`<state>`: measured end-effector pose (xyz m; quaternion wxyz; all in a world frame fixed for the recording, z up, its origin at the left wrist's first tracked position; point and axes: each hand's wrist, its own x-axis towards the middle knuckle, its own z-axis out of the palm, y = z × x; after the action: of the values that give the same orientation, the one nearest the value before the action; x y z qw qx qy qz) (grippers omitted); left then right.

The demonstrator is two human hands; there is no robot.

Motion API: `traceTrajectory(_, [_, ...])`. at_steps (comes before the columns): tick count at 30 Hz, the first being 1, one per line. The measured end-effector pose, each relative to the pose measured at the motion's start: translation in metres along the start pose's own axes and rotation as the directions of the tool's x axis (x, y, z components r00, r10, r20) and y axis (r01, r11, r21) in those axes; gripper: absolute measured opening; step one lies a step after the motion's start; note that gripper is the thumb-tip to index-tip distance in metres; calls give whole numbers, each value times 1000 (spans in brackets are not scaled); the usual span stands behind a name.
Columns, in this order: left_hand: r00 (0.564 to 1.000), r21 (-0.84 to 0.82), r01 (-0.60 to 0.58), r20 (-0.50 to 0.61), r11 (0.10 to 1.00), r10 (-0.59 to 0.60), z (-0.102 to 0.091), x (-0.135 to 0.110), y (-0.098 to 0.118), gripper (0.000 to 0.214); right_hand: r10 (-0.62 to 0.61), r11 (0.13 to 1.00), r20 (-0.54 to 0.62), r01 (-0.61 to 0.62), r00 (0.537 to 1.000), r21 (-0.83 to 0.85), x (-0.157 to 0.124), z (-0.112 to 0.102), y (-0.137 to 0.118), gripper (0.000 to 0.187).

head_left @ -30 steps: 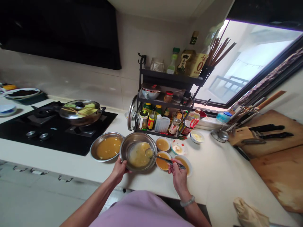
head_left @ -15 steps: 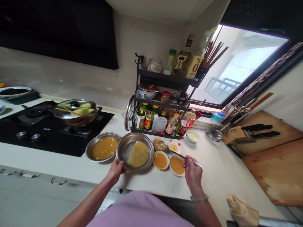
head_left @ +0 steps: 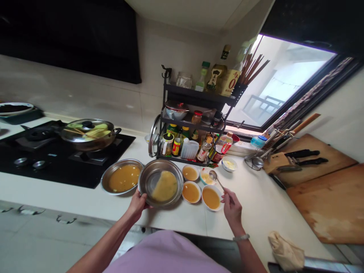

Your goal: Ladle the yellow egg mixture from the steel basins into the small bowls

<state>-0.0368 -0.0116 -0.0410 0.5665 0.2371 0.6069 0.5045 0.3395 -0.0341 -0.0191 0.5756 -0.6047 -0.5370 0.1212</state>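
My left hand (head_left: pixel 138 204) grips the near left rim of a steel bowl (head_left: pixel 146 181), which is tilted so its yellowish liquid lies toward the right side. With closed fingers, my right hand (head_left: pixel 231 206) holds a metal spoon (head_left: pixel 218 179) by its handle. The spoon's head is over a patterned bowl (head_left: pixel 203 179) with pale yellow contents. Around it stand small bowls of orange-yellow liquid: a back one (head_left: pixel 190 173), a front one (head_left: pixel 191 192) and a larger one (head_left: pixel 211 198). Left of the held bowl rests another steel bowl (head_left: pixel 106 185) of orange liquid with white bits.
A black rack (head_left: pixel 196 124) with bottles and jars stands behind the bowls. At left, a lidded pan (head_left: pixel 88 136) sits on the stove (head_left: pixel 71 170). A knife block (head_left: pixel 277 163), cutting boards (head_left: pixel 327 201) and a beige cloth (head_left: pixel 286 250) are at right.
My right hand has moved the spoon head from the back small bowl rightward to over the patterned bowl. My left hand keeps its hold on the tilted steel bowl.
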Motion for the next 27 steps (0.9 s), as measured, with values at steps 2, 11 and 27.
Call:
traceTrajectory(2, [1000, 3, -4, -4, 1000, 4, 0, 0, -1, 49, -129, 991, 68, 130, 989, -7, -5, 1, -6, 27])
traceTrajectory(11, [999, 36, -33, 7, 999, 33, -1, -3, 1, 51, -115, 964, 278, 39, 954, 265, -48, 60, -54, 24])
traceTrajectory(27, [999, 15, -45, 4, 999, 44, -3, -5, 0, 38, 359, 815, 269, -441, 894, 377, -55, 83, -56, 38])
